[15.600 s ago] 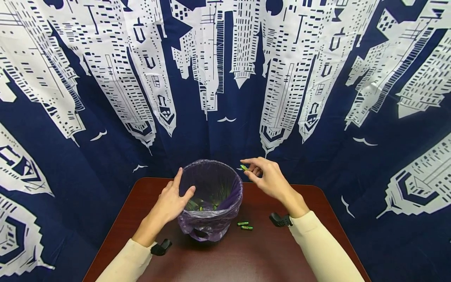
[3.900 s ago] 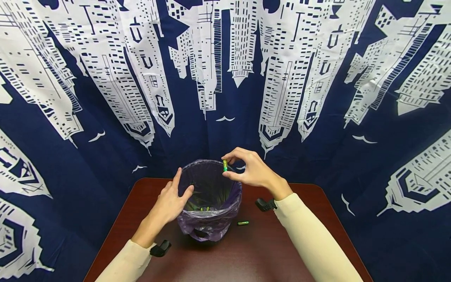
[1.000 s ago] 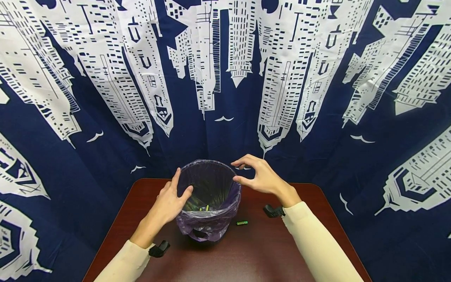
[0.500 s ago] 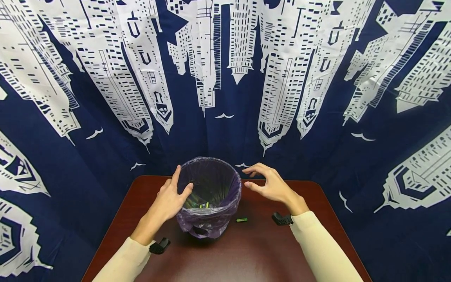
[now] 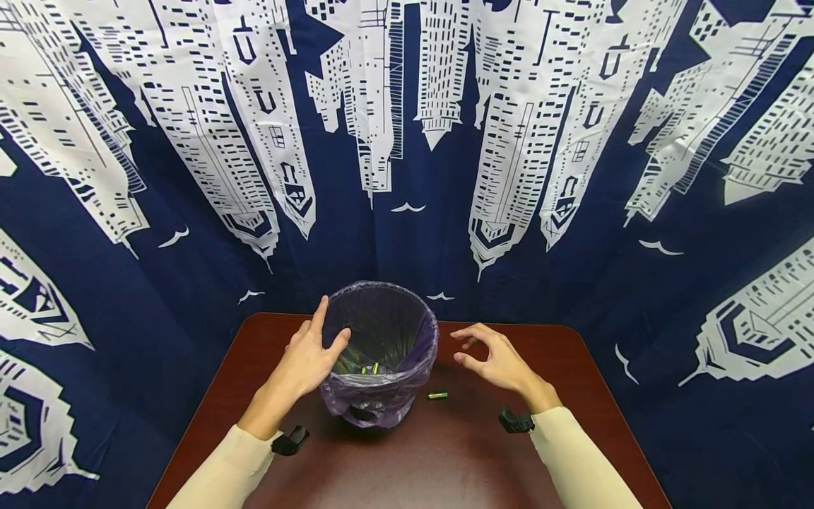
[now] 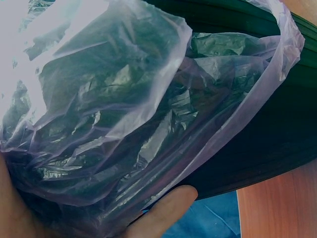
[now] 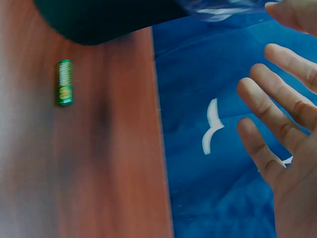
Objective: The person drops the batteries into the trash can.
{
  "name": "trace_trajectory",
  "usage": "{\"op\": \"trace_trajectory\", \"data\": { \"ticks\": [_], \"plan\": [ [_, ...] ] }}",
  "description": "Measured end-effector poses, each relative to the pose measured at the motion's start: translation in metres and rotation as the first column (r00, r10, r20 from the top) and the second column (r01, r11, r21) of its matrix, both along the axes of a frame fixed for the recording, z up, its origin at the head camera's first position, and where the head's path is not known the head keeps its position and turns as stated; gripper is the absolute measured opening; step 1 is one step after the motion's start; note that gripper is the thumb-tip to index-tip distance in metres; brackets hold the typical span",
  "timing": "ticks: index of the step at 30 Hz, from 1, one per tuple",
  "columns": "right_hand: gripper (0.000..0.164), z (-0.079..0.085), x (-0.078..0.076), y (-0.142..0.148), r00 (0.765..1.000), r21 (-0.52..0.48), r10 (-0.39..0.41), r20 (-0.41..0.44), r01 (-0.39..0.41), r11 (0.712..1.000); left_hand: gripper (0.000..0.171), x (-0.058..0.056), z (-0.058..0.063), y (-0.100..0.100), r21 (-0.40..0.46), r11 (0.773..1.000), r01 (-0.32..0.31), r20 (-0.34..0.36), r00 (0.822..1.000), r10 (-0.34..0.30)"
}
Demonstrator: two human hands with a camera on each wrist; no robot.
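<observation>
A bin (image 5: 381,410) lined with a thin purple bag (image 5: 416,375) stands on the table. My left hand (image 5: 308,360) holds its left rim, thumb over the opening and index finger stretched along the edge; in the left wrist view the bag hides much of that hand, and one finger (image 6: 168,208) shows. Several green-yellow batteries (image 5: 375,368) lie inside the bin, partly hidden by its front rim. One green battery (image 5: 437,395) lies on the table right of the bin. Beyond it to the right hovers my right hand (image 5: 499,360), fingers spread and loosely bent, holding nothing.
The reddish-brown table (image 5: 445,459) has rounded back corners. Close behind it hangs a dark blue cloth (image 5: 407,247) printed with white buildings. Dark bands with cameras sit on both wrists.
My right hand held a battery over the bin, let it go, and has since moved right and lower. Of two batteries on the table earlier, one is left. My left hand stayed put.
</observation>
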State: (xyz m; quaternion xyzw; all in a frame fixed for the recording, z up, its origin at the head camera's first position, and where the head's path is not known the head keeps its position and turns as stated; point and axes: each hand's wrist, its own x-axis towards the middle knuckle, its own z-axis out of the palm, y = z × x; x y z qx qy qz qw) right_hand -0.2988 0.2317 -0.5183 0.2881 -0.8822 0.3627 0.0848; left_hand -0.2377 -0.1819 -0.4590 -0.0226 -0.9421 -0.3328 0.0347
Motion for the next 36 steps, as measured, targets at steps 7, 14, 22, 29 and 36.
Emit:
{"op": "trace_trajectory", "data": {
  "ticks": [7,14,22,29,36],
  "plan": [
    [0.040,-0.036,0.003,0.004,0.995,-0.019,-0.002,0.100,0.004,1.000,0.096,0.001,0.000,0.000,0.003,1.000,-0.004,-0.002,1.000,0.004],
    [0.040,-0.066,0.007,0.002,0.985,-0.012,0.000,0.170,0.002,1.000,0.096,0.002,0.000,0.000,0.007,1.000,-0.008,-0.003,1.000,0.008],
    [0.046,-0.090,0.008,-0.002,0.972,0.033,-0.003,0.233,-0.005,0.999,0.096,0.001,-0.001,0.000,0.001,1.000,-0.007,-0.009,1.000,0.007],
    [0.049,-0.102,0.005,-0.013,0.963,0.050,0.028,0.267,-0.043,0.998,0.096,0.001,0.000,-0.001,-0.003,1.000,-0.013,-0.011,1.000,0.013],
    [0.051,-0.112,0.003,-0.017,0.945,0.038,0.046,0.325,-0.061,0.997,0.096,0.001,-0.001,0.000,-0.001,1.000,-0.015,-0.006,1.000,0.015]
  ]
}}
